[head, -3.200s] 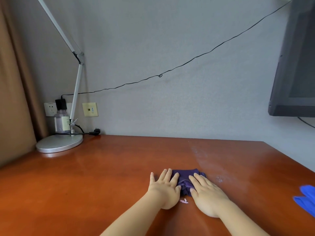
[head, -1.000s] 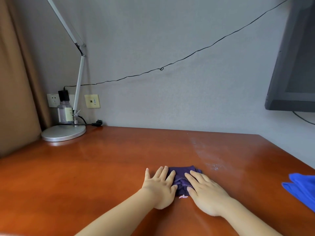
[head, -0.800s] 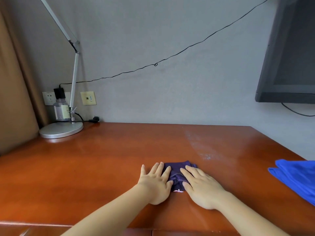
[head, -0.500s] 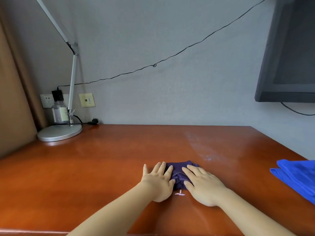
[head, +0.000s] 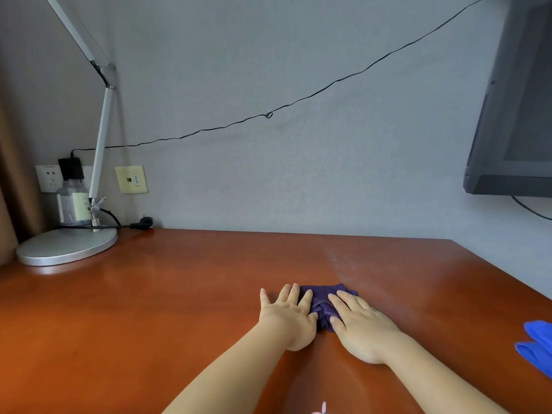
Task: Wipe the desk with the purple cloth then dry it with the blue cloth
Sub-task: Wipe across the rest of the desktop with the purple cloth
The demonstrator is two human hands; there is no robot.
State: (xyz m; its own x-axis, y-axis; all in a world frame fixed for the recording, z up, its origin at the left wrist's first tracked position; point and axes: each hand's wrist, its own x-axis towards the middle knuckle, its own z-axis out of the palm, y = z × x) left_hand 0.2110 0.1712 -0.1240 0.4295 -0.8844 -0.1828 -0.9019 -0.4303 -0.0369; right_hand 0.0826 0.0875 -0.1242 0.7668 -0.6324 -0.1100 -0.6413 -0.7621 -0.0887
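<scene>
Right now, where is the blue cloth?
In the head view the blue cloth lies at the desk's right edge, partly out of frame, well right of the right hand.

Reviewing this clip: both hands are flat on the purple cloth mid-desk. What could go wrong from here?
1. The left hand and right hand cover only the middle of the desk; the corner by the lamp base may go unwiped.
2. A wide sweep could snag the black cord beside it.
3. The blue cloth lies near the right edge and might be nudged off.
</scene>
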